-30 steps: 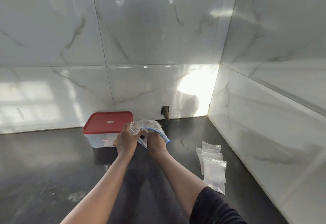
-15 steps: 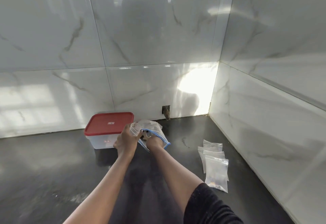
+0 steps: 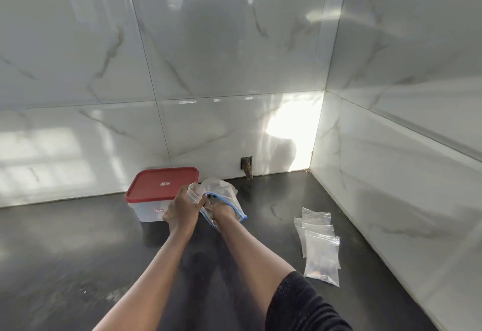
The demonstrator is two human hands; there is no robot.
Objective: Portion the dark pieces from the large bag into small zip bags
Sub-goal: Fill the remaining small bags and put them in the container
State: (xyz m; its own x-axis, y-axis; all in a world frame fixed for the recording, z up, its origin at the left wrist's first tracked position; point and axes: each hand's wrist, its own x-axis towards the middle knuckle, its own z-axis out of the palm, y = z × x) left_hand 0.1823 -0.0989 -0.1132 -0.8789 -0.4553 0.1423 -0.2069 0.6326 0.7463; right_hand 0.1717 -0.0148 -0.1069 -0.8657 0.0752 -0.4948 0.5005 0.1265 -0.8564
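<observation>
Fingers [image 3: 199, 201] of the left hand [image 3: 180, 213] are curling round a crinkled, clear small zip bag [image 3: 193, 193], holding it beside the large bag [image 3: 225, 190] on the dark polished countertop [image 3: 78, 252]. The right hand [image 3: 221, 212] is reaching into the blue-edged mouth; its fingers are hiding inside, their state impossible to tell. Flat glossy spare bags [image 3: 319, 244] are lying well to the right.

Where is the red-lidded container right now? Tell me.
In the head view, the red-lidded container sits on the dark counter near the back wall, just left of the left hand and the large bag.
</observation>
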